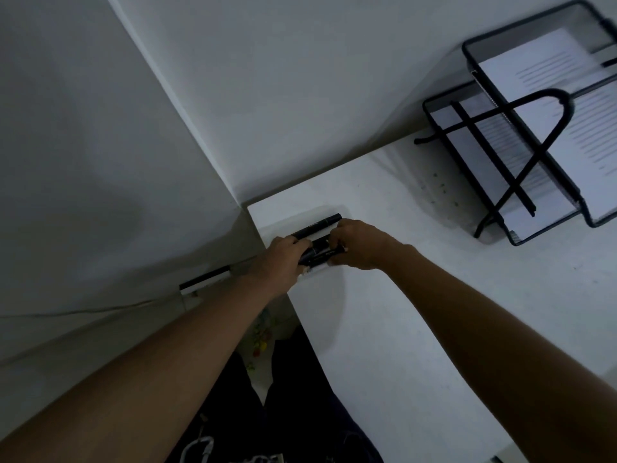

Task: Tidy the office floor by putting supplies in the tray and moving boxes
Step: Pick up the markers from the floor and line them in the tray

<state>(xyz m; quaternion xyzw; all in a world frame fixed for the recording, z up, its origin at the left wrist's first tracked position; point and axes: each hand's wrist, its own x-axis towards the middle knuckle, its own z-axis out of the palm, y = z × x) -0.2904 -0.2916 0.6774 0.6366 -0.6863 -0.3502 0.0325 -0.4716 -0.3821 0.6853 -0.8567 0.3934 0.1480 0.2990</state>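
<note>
Several black markers [317, 228] lie bunched in a small white tray [317, 269] at the near left corner of the white desk [417, 312]. My left hand [283, 255] grips the left ends of the markers. My right hand [357, 242] pinches their right ends, fingers curled over them. Both hands hide most of the tray and the lower markers. One marker sticks out at the far side, its cap visible past my right hand.
A black two-tier mesh paper tray [494, 195] holding printed sheets stands at the desk's far right. White walls meet in a corner behind the desk. A dark strip [205, 279] sits low by the wall at left. My dark trousers and the floor show below.
</note>
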